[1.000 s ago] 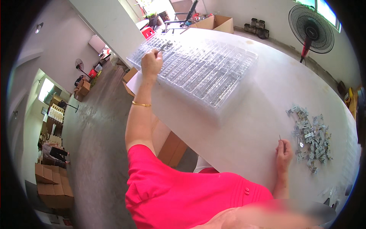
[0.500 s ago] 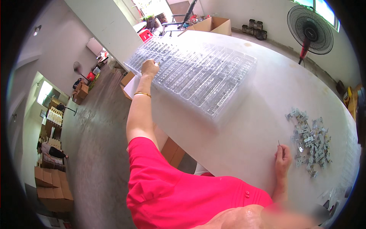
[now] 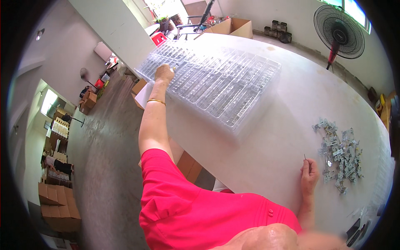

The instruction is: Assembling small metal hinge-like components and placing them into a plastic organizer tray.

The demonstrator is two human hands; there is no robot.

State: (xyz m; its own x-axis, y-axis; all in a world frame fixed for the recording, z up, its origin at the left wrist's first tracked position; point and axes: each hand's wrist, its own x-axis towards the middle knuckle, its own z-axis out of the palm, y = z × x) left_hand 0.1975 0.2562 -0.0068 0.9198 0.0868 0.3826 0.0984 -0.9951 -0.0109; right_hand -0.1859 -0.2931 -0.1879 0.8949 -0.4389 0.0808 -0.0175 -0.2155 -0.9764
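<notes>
My left hand (image 3: 164, 73) reaches out over the left side of a stack of clear plastic compartment trays (image 3: 233, 121). Its fingers are pinched together, and a small metal part (image 3: 174, 69) with a yellowish glint shows at the fingertips. Rows of small silvery pieces fill the long compartments of the top tray. On the right, my right hand (image 3: 309, 174) rests on the white table (image 3: 266, 154), closed in a pinch. A thin, dark, pin-like piece (image 3: 305, 157) sticks up from between thumb and finger. Beside that hand lies a loose pile of silvery metal brackets (image 3: 341, 158).
Clear plastic trays (image 3: 381, 183) stand along the table's right edge. A floor fan (image 3: 339, 35) and an open cardboard box (image 3: 233, 28) are beyond the table. Cardboard boxes (image 3: 58, 204) stand on the floor at the left, where another person (image 3: 58, 164) is in the distance.
My left hand stays at the same spot over the tray; the metal part at its fingertips shows less. My right hand keeps its place and pinch. The distant person has shifted slightly.
</notes>
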